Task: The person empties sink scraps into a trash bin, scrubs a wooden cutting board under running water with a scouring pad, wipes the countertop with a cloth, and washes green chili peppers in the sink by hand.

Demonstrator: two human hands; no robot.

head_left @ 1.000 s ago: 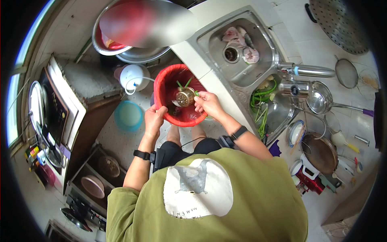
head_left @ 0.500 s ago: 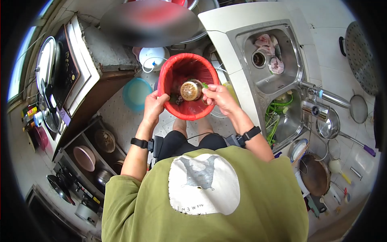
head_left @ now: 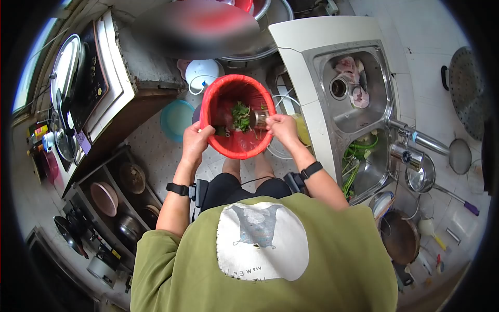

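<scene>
A round red trash bin (head_left: 209,99), lined with a red bag, is held in front of my legs. My left hand (head_left: 196,143) is closed on its left rim, thumb on the inside. Inside the bin's right edge, my right hand (head_left: 284,128) grips a small metal sink strainer (head_left: 259,120) turned on its side. Green leafy scraps (head_left: 240,117) lie in the bin beside the strainer's mouth; I cannot tell whether some still touch it.
To my right is a double steel sink (head_left: 384,112), with pieces of raw meat or fish (head_left: 358,96) in one basin and green vegetables (head_left: 353,161) in the other. A light-blue basin (head_left: 175,120) stands on the floor. A cooktop (head_left: 93,78) is at the left.
My right hand has turned the strainer from showing its round brownish end to lying sideways. Green scraps now show in the bin. The view has shifted slightly.
</scene>
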